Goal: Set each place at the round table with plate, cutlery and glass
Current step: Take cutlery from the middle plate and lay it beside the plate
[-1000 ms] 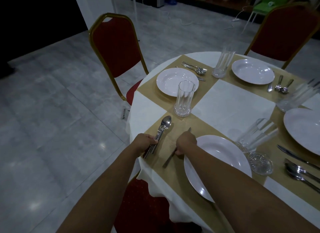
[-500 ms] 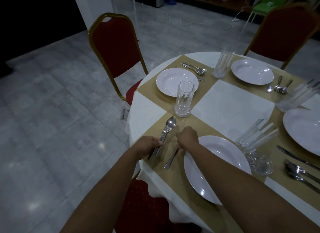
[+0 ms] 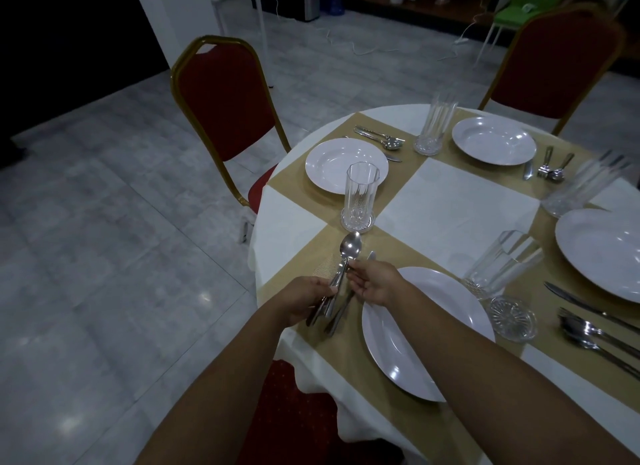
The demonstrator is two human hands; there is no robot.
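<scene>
1. The left hand (image 3: 304, 300) is curled round a bundle of cutlery (image 3: 330, 298), over the near left edge of the worktop (image 3: 450, 201).
2. From this bundle a spoon (image 3: 350, 248) sticks forward; its bowl faces up, above the tan placemat (image 3: 311, 253).
3. The right hand (image 3: 375, 286) is just beside the left one. Its fingertips (image 3: 353, 267) pinch the neck of the spoon, just under the bowl.
4. A knife (image 3: 341, 310) lies on the placemat between the two hands and the nearest plate (image 3: 426, 329); its tip shows beyond the right hand, its handle points toward the person.
5. The nearest plate is white and lies on the same placemat, right of the hands. The right forearm crosses over it.
6. A ribbed glass (image 3: 360, 196) stands upright on a small coaster, just behind the spoon bowl.
7. Another glass (image 3: 502, 262) stands right of the nearest plate, and a glass coaster (image 3: 510, 317) lies in front of it.
8. Three other places have a white plate: far left (image 3: 346, 165), far middle (image 3: 493, 141) and right (image 3: 602, 253). Cutlery lies beside each of them.
9. Red chairs with gold frames stand at the worktop; one (image 3: 225, 101) is at the left, one (image 3: 550, 56) at the far side.
</scene>
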